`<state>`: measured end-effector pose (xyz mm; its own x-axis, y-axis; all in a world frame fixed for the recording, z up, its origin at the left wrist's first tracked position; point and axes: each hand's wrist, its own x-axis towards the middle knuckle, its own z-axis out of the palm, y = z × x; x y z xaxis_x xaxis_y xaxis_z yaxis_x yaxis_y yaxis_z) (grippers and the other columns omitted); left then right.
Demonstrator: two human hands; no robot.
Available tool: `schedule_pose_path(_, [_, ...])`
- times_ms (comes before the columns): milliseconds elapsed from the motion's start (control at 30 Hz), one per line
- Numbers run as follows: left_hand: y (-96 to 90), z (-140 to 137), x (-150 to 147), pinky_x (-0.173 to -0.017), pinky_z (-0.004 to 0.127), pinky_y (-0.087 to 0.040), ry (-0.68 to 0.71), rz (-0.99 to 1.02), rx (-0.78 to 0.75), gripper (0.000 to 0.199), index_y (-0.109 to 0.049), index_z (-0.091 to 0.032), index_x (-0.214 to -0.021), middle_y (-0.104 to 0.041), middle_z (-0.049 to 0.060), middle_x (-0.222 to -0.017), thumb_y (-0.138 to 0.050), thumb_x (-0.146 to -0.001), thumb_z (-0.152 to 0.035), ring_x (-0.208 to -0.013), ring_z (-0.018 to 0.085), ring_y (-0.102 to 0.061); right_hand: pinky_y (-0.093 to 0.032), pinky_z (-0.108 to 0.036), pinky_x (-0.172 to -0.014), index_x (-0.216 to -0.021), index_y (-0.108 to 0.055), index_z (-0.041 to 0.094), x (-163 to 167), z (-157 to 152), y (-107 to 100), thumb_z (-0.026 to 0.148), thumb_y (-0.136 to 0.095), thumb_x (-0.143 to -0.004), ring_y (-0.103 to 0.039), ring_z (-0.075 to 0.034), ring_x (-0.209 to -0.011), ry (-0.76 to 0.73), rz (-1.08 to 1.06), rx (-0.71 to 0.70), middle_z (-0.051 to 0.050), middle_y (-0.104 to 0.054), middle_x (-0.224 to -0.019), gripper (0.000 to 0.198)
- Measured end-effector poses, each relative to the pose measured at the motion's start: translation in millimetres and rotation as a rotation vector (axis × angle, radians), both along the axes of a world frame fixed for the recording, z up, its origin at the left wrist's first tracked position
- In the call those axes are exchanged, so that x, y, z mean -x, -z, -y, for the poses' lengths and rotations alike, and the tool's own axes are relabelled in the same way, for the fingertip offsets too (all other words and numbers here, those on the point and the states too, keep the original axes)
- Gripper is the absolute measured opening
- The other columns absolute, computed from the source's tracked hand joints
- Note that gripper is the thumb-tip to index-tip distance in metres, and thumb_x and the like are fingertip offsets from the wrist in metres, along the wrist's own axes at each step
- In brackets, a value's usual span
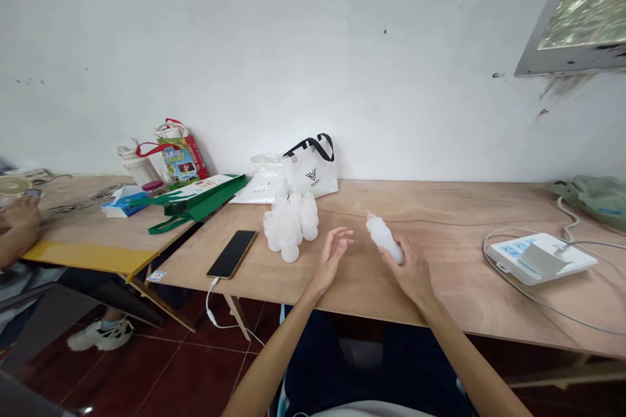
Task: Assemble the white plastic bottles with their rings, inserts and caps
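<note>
My right hand (411, 268) is closed around the lower end of a white, translucent plastic bottle (380, 234). The bottle is tilted, its narrow tip pointing up and left, away from me. My left hand (330, 258) is open a short way to the left, fingers apart and holding nothing. Beyond it to the left, several similar white plastic bottles (289, 225) are bunched together on the wooden table (464, 234). I cannot make out the details of their tops.
Left of the bottles is a black phone (231, 254) on a white cable. Behind them are a white tote bag (313, 172) and a plastic packet (264, 187). A white power strip (538, 257) with cables lies right. Another person's hand (22, 212) is at the left table.
</note>
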<state>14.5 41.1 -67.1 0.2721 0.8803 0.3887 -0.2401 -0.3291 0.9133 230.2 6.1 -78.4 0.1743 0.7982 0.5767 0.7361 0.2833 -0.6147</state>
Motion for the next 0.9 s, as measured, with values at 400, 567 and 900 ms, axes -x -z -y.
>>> schedule_pose_path(400, [14.6, 2.8, 0.3, -0.106, 0.049, -0.039, -0.129, -0.527, -0.171, 0.028, -0.069, -0.027, -0.116, -0.071, 0.007, -0.11, -0.071, -0.09, -0.038, -0.105, 0.031, -0.06, -0.053, -0.039, -0.081, -0.115, -0.057, 0.025, 9.0, 7.9, -4.7, 0.062, -0.05, -0.098, -0.068, -0.027, -0.097, -0.303, -0.189, 0.234, -0.007, -0.072, -0.109, 0.042])
schedule_pose_path(567, [6.5, 4.6, 0.1, -0.087, 0.037, -0.046, -0.239, -0.423, -0.095, 0.023, -0.067, -0.027, -0.111, -0.072, 0.003, -0.097, -0.06, -0.098, -0.045, -0.085, 0.024, -0.063, -0.051, -0.042, -0.078, -0.117, -0.058, 0.025, 1.2, 3.5, -2.4, 0.066, -0.058, -0.092, -0.068, -0.031, -0.094, -0.093, -0.125, 0.203, -0.009, -0.073, -0.112, 0.048])
schedule_pose_path(900, [-0.9, -4.8, 4.8, -0.039, 0.023, -0.03, -0.386, 0.046, 0.249, 0.044, -0.044, -0.023, -0.086, -0.06, -0.003, -0.058, -0.05, -0.095, -0.066, -0.04, 0.012, -0.048, -0.05, -0.037, -0.069, -0.118, -0.059, 0.025, 5.8, 11.7, -5.1, 0.063, -0.059, -0.093, -0.07, -0.028, -0.086, -0.136, -0.021, 0.162, -0.008, -0.074, -0.108, 0.046])
